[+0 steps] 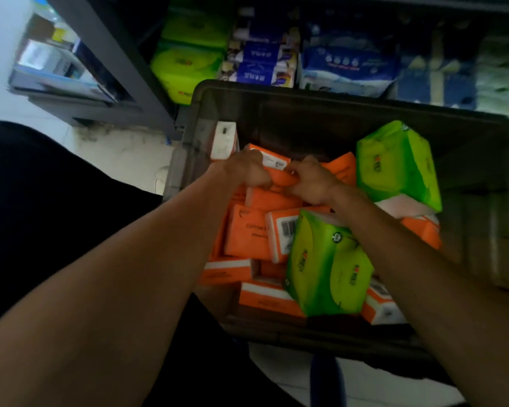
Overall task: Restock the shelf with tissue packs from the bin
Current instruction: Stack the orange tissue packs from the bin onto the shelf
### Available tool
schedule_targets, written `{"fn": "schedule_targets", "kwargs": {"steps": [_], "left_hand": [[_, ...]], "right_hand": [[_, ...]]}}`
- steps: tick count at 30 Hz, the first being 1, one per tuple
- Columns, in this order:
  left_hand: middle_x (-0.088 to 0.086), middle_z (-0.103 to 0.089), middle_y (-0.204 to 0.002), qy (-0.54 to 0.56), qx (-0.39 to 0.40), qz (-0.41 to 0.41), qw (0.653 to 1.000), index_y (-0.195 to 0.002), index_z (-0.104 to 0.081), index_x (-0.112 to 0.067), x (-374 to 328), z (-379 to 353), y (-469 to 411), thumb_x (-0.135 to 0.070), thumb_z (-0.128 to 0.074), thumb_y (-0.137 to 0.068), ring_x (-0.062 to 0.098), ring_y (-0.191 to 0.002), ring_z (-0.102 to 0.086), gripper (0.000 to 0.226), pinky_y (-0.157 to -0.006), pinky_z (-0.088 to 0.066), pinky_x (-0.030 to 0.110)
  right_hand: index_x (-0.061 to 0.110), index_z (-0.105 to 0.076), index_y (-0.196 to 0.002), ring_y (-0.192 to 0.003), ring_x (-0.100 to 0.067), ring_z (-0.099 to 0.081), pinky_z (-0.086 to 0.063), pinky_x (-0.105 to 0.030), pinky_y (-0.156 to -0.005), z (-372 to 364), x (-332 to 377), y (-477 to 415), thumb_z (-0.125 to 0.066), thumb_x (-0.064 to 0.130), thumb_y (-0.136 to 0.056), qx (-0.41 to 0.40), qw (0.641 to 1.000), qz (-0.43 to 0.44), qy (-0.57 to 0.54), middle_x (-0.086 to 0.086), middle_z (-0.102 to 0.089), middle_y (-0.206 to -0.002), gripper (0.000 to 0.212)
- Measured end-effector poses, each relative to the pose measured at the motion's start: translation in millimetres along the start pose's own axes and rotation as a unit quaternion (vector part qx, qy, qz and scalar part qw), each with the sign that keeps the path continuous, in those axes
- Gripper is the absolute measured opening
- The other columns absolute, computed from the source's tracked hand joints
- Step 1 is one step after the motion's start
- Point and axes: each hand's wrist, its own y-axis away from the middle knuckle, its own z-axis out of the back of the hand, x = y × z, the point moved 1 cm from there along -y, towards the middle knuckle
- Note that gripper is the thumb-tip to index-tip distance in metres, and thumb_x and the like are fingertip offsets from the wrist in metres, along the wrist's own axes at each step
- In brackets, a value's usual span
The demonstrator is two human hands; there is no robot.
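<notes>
An orange pack (277, 175) sits high on the pile in the bin (306, 96), near the far left part, and both hands are on it. The left hand (247, 171) has its fingers curled over the left end of the pack. The right hand (309, 180) has its fingers curled over the right end, so the pack lies between the two hands and touches both. The hands are close together, with only a small strip of orange showing between them. Both arms are bare and reach forward and down into the bin, coming in from the near corners of the view and meeting in the middle. The picture is a bit blurry, so each finger cannot be told apart. More orange packs (247, 235) lie under and around the hands in a jumble. A green pack (398, 163) leans near the far right of the bin, just beside the right hand. Another green pack (326, 262) lies near the front, under the right arm. The shelf (115, 57) stands just behind the bin. On it are green shelf packs (185, 64) on the left and blue packs (262, 63) next to them.
</notes>
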Motion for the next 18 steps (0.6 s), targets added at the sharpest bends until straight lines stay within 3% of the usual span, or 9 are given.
{"fn": "schedule_targets", "kwargs": {"steps": [3, 5, 9, 12, 15, 18], "left_hand": [[0.007, -0.059, -0.112, -0.078, 0.011, -0.009, 0.997, -0.115, -0.060, -0.015, -23, 18, 9, -0.040, -0.074, -0.066, 0.025, -0.092, -0.060, 0.057, -0.074, -0.048, 0.029], [0.006, -0.060, -0.102, -0.118, 0.008, -0.034, 0.992, -0.101, -0.059, -0.018, -44, 31, 17, -0.035, -0.076, -0.067, 0.022, -0.077, -0.056, 0.041, -0.064, -0.045, 0.026], [0.006, -0.059, -0.109, -0.104, -0.020, -0.082, 0.991, -0.101, -0.051, -0.022, -61, 42, 31, -0.036, -0.075, -0.064, 0.026, -0.094, -0.057, 0.046, -0.082, -0.051, 0.035], [0.006, -0.057, -0.109, 0.001, -0.065, -0.107, 0.992, -0.109, -0.053, -0.019, -52, 48, 44, -0.025, -0.075, -0.073, 0.022, -0.095, -0.055, 0.043, -0.075, -0.046, 0.028], [0.001, -0.055, -0.102, 0.165, -0.092, -0.113, 0.976, -0.110, -0.053, -0.022, -35, 53, 62, -0.018, -0.077, -0.073, 0.016, -0.089, -0.053, 0.044, -0.058, -0.041, 0.021], [0.002, -0.057, -0.102, 0.333, -0.094, -0.092, 0.934, -0.110, -0.053, -0.024, -16, 54, 75, -0.016, -0.079, -0.071, 0.019, -0.094, -0.057, 0.047, -0.066, -0.047, 0.026]], "right_hand": [[0.028, -0.056, -0.113, -0.099, -0.025, -0.056, -0.047, -0.029, -0.092, 7, -1, 18, -0.075, 0.037, -0.078, -0.044, 0.997, 0.004, -0.066, -0.012, -0.048, -0.116, 0.041], [0.028, -0.050, -0.101, -0.095, -0.031, -0.062, -0.051, -0.037, -0.083, 11, -4, 32, -0.076, 0.026, -0.077, -0.058, 0.992, 0.007, -0.114, -0.014, -0.061, -0.107, 0.035], [0.018, -0.047, -0.120, -0.102, -0.029, -0.063, -0.049, -0.044, -0.091, 14, -6, 53, -0.078, 0.025, -0.073, -0.065, 0.983, 0.007, -0.172, -0.012, -0.065, -0.113, 0.057], [0.013, -0.045, -0.133, -0.103, -0.027, -0.062, -0.050, -0.041, -0.092, 14, -6, 57, -0.073, 0.023, -0.081, -0.104, 0.970, -0.020, -0.220, -0.013, -0.063, -0.117, 0.060], [0.019, -0.048, -0.126, -0.089, -0.023, -0.063, -0.054, -0.044, -0.081, 19, 1, 67, -0.068, 0.027, -0.088, -0.110, 0.926, -0.037, -0.360, -0.011, -0.063, -0.110, 0.045], [0.016, -0.054, -0.118, -0.098, -0.023, -0.065, -0.055, -0.047, -0.085, 32, 12, 80, -0.065, 0.028, -0.090, -0.095, 0.888, -0.034, -0.450, -0.009, -0.064, -0.113, 0.032]]}}
